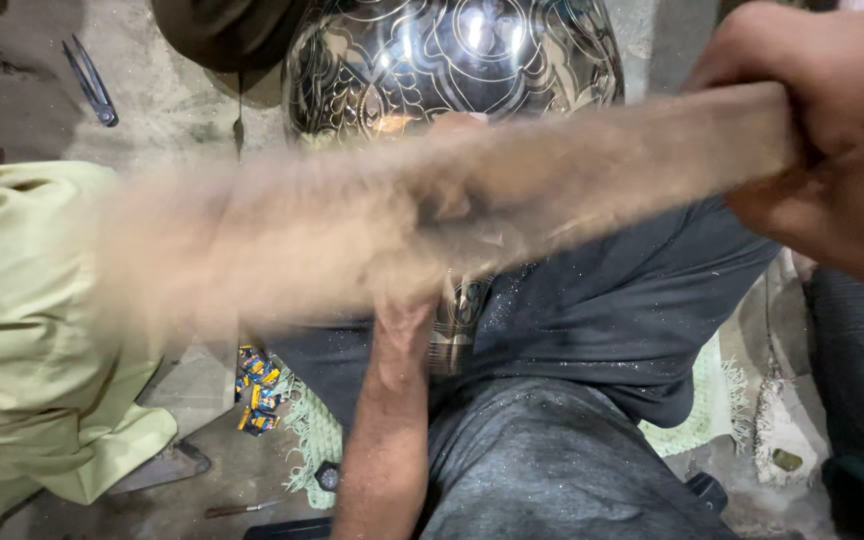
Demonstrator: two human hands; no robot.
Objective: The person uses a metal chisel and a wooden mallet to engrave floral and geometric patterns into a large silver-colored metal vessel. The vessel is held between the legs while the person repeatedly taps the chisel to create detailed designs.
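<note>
The right hand (832, 140), at the upper right, gripped a blurred wooden mallet (402, 220) swung across frame centre; the left hand (432, 215) was hidden, fingers untellable; the engraved metal bowl (452, 60), top centre, looked largely patterned already, work apparently ongoing.

**One head camera, looking steeply down, very close**

The single view looks from the person's head almost straight down over the lap to the floor (32, 110). It sits near enough that the right hand (832, 140) fills the upper right corner.
</note>
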